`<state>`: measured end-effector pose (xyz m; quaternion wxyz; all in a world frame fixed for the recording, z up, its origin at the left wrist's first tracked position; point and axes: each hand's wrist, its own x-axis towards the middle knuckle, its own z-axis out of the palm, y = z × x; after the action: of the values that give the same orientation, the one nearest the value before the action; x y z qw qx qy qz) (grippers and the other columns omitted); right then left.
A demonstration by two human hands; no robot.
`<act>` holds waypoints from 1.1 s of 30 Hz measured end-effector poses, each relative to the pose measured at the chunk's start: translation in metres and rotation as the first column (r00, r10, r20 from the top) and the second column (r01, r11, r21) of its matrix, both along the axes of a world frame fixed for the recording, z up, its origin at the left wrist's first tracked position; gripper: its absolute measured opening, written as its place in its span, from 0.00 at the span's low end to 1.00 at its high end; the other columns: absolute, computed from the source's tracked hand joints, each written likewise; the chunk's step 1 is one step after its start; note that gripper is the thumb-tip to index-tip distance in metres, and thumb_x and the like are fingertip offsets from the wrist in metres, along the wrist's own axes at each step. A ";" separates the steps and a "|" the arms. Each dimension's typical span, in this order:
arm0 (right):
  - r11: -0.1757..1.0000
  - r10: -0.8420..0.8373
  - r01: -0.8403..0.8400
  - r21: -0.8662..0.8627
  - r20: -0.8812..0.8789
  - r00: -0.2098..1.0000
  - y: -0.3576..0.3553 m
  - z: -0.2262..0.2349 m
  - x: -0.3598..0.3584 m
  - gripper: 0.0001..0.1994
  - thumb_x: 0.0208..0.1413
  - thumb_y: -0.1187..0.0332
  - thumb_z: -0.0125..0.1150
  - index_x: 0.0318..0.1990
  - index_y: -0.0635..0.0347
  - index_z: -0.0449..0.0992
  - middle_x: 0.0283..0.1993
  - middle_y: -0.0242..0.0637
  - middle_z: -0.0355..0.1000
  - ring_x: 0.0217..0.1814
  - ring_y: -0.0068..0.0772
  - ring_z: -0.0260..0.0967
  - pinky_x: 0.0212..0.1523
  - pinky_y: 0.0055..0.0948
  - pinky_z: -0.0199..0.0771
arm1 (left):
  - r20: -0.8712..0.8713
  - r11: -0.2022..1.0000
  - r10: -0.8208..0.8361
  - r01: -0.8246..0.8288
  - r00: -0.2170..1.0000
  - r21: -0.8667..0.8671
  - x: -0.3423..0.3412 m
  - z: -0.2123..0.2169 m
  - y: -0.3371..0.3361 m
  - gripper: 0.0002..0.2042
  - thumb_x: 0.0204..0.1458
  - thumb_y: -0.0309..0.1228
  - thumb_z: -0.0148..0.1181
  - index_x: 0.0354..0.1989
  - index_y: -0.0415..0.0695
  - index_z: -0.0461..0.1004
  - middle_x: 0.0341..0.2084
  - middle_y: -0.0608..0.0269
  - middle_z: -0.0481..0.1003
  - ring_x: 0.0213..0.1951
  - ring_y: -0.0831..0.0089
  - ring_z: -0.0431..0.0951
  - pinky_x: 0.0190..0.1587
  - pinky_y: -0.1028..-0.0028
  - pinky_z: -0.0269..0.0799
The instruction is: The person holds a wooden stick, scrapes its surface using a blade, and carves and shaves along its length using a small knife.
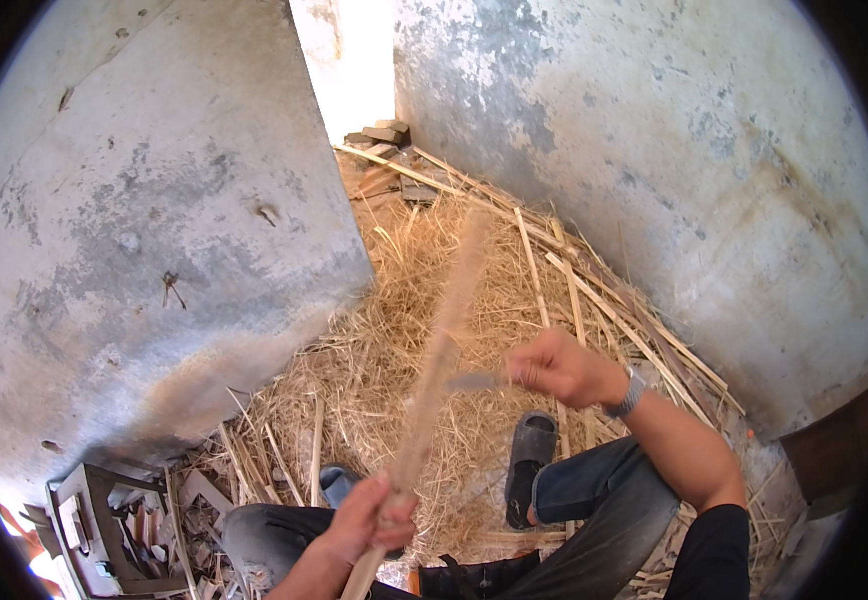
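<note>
My left hand is closed round the lower part of a long, pale bamboo strip. The strip slants up and away from me, its far part smeared by motion. In front of my right knee, my right hand is closed on a knife; its grey blade points left toward the strip and is blurred. The handle is hidden in my fingers. Whether the blade touches the strip I cannot tell. A grey watch band is on my right wrist.
Curly shavings cover the floor between my feet. Long split strips lie along the right wall; the left wall juts in close. A grey box-like frame with scraps stands at lower left. Bricks lie at the bright gap.
</note>
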<state>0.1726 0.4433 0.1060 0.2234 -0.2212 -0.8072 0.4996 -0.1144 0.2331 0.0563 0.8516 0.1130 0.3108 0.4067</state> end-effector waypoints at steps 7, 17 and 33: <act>0.992 -0.095 0.092 -0.086 -0.030 0.995 -0.020 0.002 -0.008 0.20 0.72 0.52 0.56 0.35 0.60 0.80 0.23 0.28 0.66 0.25 0.21 0.61 0.30 0.29 0.64 | -0.254 0.955 0.295 -0.281 0.921 0.089 -0.008 0.006 0.007 0.26 0.75 0.52 0.38 0.77 0.57 0.54 0.20 0.74 0.56 0.15 0.84 0.53 0.18 0.81 0.51; 0.874 -0.479 0.475 0.103 0.019 0.878 -0.014 0.001 -0.023 0.18 0.60 0.56 0.74 0.41 0.65 0.85 0.19 0.22 0.64 0.22 0.14 0.56 0.24 0.24 0.58 | -0.386 0.968 -0.002 0.098 0.923 0.230 0.023 -0.008 -0.005 0.28 0.76 0.47 0.38 0.79 0.50 0.51 0.22 0.71 0.56 0.17 0.83 0.53 0.20 0.80 0.52; 0.920 -0.293 0.277 0.277 0.017 0.956 -0.017 -0.013 -0.033 0.13 0.59 0.64 0.70 0.27 0.60 0.77 0.20 0.42 0.71 0.18 0.40 0.69 0.23 0.37 0.66 | -0.526 0.957 0.078 0.083 0.847 0.276 0.026 -0.020 -0.003 0.27 0.77 0.44 0.40 0.79 0.46 0.52 0.22 0.72 0.57 0.19 0.84 0.54 0.21 0.81 0.55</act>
<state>0.1398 0.4267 0.0931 0.2985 -0.3181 -0.8333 0.3396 -0.0884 0.2303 0.0362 0.7071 0.3445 0.4713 0.3991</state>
